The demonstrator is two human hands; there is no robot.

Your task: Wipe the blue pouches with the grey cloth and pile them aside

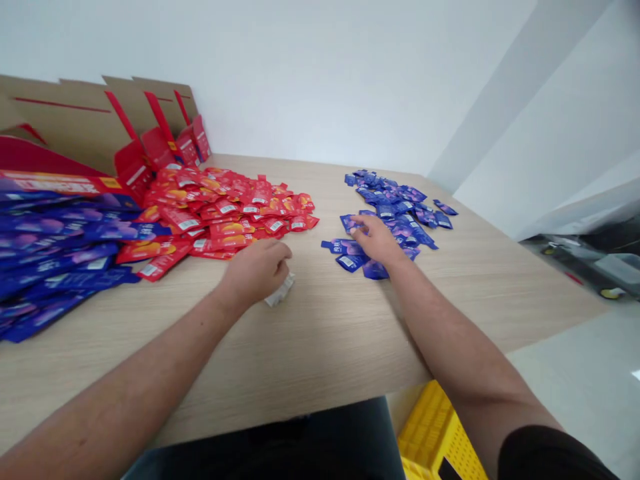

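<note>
My left hand point(257, 270) is closed, its fingers curled above the table. A small white slip with faint print point(281, 291) sticks out below the fingers; its upper part is hidden by the hand. My right hand point(377, 240) reaches into the near left edge of a pile of blue sachets point(387, 207), thumb and fingers closing on one blue sachet point(346, 222). Right below that hand lie more blue sachets, one with white lettering point(345, 247). Just beyond my left hand is a heap of red sachets point(225, 210) with orange pictures.
At the far left, many blue sachets point(60, 247) are stacked before open red-and-brown cardboard boxes point(75, 113). The wooden table point(310, 347) meets a white wall behind. A yellow plastic crate point(435, 427) stands below the front edge, and a dark wheeled object point(590, 260) is on the right.
</note>
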